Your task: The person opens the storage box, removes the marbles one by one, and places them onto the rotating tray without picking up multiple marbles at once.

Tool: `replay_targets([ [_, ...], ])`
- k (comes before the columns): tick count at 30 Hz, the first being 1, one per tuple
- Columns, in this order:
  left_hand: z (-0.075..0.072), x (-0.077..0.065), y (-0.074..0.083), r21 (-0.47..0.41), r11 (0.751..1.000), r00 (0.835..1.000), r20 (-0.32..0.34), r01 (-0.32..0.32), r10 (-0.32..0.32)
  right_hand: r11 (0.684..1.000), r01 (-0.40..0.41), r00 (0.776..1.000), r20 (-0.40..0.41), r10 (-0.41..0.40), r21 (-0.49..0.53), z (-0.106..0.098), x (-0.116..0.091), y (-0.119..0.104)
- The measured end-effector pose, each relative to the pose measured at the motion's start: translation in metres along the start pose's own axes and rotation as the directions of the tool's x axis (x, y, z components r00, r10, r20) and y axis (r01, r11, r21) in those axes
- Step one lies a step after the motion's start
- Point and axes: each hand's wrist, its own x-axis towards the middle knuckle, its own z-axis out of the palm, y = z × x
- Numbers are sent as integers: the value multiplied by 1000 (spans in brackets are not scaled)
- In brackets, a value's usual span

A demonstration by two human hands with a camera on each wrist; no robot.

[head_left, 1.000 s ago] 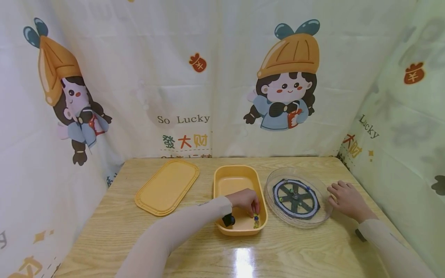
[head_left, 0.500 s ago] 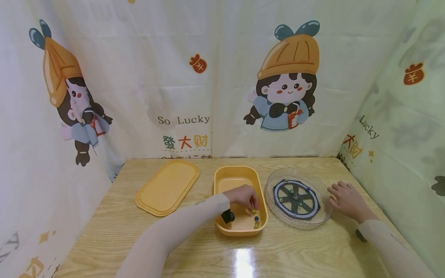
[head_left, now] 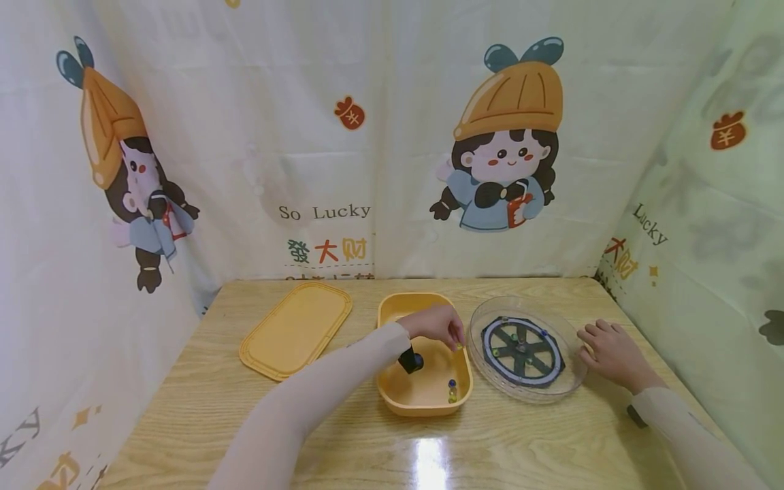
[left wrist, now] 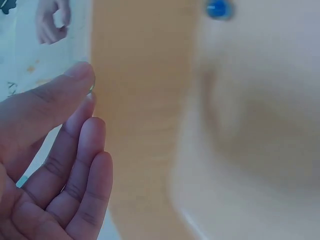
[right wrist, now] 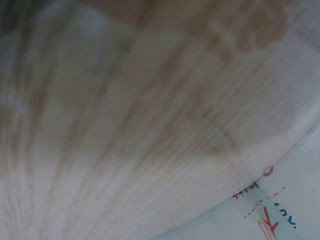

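Observation:
In the head view my left hand (head_left: 436, 322) is over the right side of the yellow tub (head_left: 384, 401), level with its rim. It pinches a small yellow marble (head_left: 459, 347) between thumb and forefinger; in the left wrist view only a sliver of the marble (left wrist: 91, 90) shows. A blue marble (head_left: 452, 384) and yellowish ones lie in the tub's near right corner. My right hand (head_left: 615, 355) rests on the table at the right edge of a round clear dish (head_left: 572, 388), fingers loosely bent. Whether it touches the dish is hard to tell.
Inside the dish sits a dark octagonal spoked piece (head_left: 522, 348) with a pale ring and several marbles on it. A flat yellow lid (head_left: 296, 330) lies left of the tub. Printed curtains (head_left: 404, 170) stand behind and beside the wooden table (head_left: 343, 435).
My left hand has lifted from the tub's floor with the yellow marble, up and slightly right toward the dish. The right hand has stayed in place.

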Motion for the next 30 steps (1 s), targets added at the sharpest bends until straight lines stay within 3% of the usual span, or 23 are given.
replay_targets([
  [6,-8,11,12,28,999,999,-26,-31,31,1000,-5,1000,-6,5,2,3,-1,0],
  [15,-8,35,23,23,1000,998,-54,-12,14,999,-32,999,36,32,3,1,-1,-1],
  [22,-7,56,28,-24,999,994,-101,29,-31,1000,-25,1000,18,25,3,3,0,3],
  [30,2,81,24,-54,993,976,-182,107,-115,1000,-23,1000,21,23,5,2,0,3],
])
